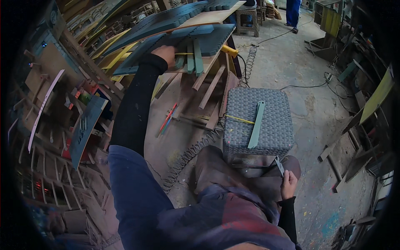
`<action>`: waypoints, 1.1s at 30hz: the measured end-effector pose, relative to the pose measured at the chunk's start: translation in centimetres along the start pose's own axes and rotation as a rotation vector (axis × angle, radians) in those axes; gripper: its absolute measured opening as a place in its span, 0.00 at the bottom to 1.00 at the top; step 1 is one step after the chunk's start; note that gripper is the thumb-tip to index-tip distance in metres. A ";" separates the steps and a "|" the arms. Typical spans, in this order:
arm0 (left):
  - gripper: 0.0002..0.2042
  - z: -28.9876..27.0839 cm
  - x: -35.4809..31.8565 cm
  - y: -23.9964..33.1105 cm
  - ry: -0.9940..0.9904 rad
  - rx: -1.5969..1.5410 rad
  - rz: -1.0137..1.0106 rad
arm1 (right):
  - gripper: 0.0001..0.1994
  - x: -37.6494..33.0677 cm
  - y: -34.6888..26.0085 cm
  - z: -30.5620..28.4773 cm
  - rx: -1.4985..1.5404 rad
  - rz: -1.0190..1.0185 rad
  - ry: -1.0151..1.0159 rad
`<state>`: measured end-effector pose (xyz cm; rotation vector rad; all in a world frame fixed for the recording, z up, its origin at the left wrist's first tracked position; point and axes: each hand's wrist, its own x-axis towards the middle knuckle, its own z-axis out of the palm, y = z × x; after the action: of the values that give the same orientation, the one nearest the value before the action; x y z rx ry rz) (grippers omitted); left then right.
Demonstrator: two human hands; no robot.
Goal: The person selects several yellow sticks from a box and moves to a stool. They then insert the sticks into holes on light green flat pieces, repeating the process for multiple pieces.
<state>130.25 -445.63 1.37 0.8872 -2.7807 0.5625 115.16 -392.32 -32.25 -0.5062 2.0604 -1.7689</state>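
My left hand [166,55] reaches far forward over a board of dark teal painted strips [146,54]. Its fingers curl down and are partly hidden, so what they grip cannot be made out. A thin yellow cord [183,53] runs beside it toward two lighter green slats [194,58]. Low at the right, my right hand [289,184] is closed on a small flat grey blade-like tool [279,166] that points up toward the stool. On the grey woven stool [275,116] between my knees lie narrow green slats [257,125], with another yellow cord [239,119] leading to them.
A yellow-handled tool [229,51] lies by the workbench edge. A coiled hose [187,160] crosses the floor near my left leg. Wooden frames [350,154] stand along the right, and racks of parts [54,166] fill the left. Another person's blue-trousered legs [293,14] are far off.
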 end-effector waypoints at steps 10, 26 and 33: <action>0.13 2.5 1.1 -1.9 0.079 -0.103 0.078 | 0.19 -0.1 -0.6 -0.8 -0.107 -0.092 0.053; 0.15 2.3 0.8 -1.7 -0.063 0.003 -0.014 | 0.18 -0.6 -0.7 -0.5 -0.128 -0.097 0.019; 0.11 0.8 -2.4 0.9 0.313 -0.067 0.186 | 0.18 -0.2 0.0 -0.7 -0.154 -0.086 0.018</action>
<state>131.65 -444.04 -0.25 0.4803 -2.5903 0.5756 114.96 -391.62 -32.11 -0.6343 2.2295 -1.6752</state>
